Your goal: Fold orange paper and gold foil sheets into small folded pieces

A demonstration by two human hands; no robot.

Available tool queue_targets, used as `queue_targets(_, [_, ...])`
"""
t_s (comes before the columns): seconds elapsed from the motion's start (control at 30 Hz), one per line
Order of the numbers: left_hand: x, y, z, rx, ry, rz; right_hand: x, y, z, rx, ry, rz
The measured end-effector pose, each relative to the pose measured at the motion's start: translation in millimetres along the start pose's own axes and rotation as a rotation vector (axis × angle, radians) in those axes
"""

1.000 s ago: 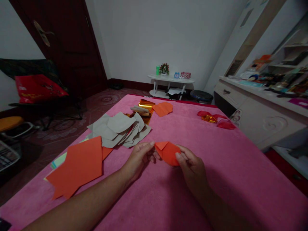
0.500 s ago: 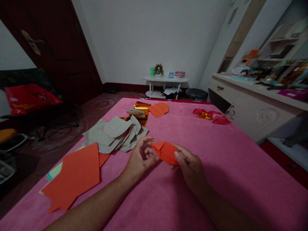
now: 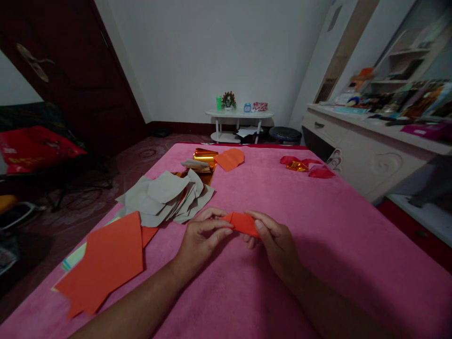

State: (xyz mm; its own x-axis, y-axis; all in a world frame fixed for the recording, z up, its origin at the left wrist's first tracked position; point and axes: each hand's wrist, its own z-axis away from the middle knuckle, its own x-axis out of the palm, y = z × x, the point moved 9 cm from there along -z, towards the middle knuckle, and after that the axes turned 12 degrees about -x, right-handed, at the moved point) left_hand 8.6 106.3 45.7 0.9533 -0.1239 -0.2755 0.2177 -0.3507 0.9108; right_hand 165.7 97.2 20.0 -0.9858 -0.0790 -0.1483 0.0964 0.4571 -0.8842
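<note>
A folded piece of orange-red paper (image 3: pixel 243 223) is held between my two hands above the pink cloth (image 3: pixel 226 287). My left hand (image 3: pixel 203 234) pinches its left end between thumb and fingers. At the opposite end, my right hand (image 3: pixel 275 240) grips it, thumb on top and fingers behind and below. The paper is seen at a low slant, with a crease near its left end. Close by on the left lies a loose pile of grey paper pieces (image 3: pixel 158 193). Nearer to me are large orange sheets (image 3: pixel 109 259), with pale green paper (image 3: pixel 76 256) showing from under them.
Shiny gold foil (image 3: pixel 205 157) and an orange paper piece (image 3: pixel 230 159) lie at the far side. Red and gold scraps (image 3: pixel 297 165) are at the far right. Beyond stand a small white table (image 3: pixel 240 114), a round stool (image 3: pixel 285 134) and a white dresser (image 3: pixel 370 136).
My left hand's fingers have closed on the paper's left end. The paper has tilted and now looks narrower. The whole view has shifted slightly.
</note>
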Motion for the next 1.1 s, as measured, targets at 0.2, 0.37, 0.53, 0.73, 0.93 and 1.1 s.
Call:
queue_targets(0.2, [-9.7,-2,3,-0.005,0.082,-0.033,-1,-7,3,-0.041,0.004,-0.055])
queue_targets(0.37, [-10.7,6,5,0.062,0.089,-0.049,-7,-6,3,-0.003,0.101,0.011])
queue_targets(0.53, [-8.4,22,11,0.245,0.083,-0.090,-13,-10,4,-0.071,0.138,0.103])
queue_targets(0.73, [-8.9,34,16,0.342,0.103,-0.086,-14,-28,2,-0.260,0.129,0.112])
queue_targets(0.93, [-12.9,28,19,0.288,0.127,-0.039,-15,-32,0,-0.314,0.140,0.149])
queue_targets(1.1, [-16.1,20,20,0.222,0.157,0.022,-18,-34,0,-0.329,0.170,0.165])
